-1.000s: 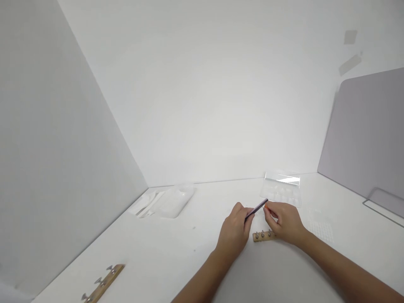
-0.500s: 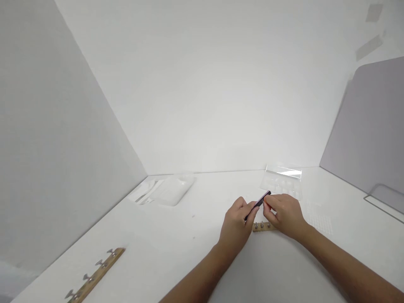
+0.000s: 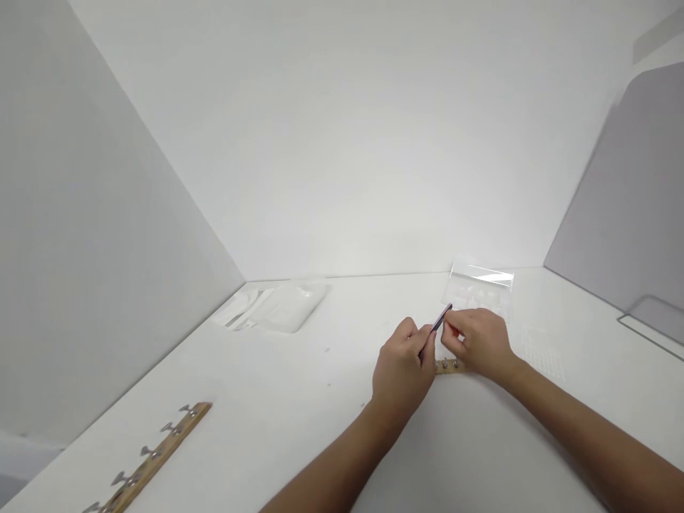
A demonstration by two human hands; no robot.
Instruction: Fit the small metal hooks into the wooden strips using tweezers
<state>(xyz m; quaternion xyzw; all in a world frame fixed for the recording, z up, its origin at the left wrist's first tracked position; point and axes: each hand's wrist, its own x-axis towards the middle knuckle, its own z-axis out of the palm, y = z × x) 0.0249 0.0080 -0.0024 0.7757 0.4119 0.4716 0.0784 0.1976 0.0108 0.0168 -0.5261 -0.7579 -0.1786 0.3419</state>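
My left hand point(image 3: 403, 367) is closed around a thin, dark purple bar point(image 3: 441, 316), whose far end slants up and to the right out of the fingers. At that end my right hand point(image 3: 481, 342) is closed in a pinch. A speck of orange point(image 3: 457, 333) shows between its fingers; what it belongs to is hidden. Behind and below both hands, a short wooden strip with small metal knobs point(image 3: 447, 367) lies on the white table, partly covered by them.
A longer wooden rail with metal hooks point(image 3: 160, 459) lies at the front left. Clear plastic packaging point(image 3: 291, 306) sits at the back left. A transparent bag point(image 3: 478, 285) lies behind my right hand. A wire frame point(image 3: 649, 331) stands by the grey panel point(image 3: 635, 206) at right.
The camera view has shifted slightly, so the table sits higher in the picture. Less of the bar shows beyond my left hand. Both hands keep their closed hold.
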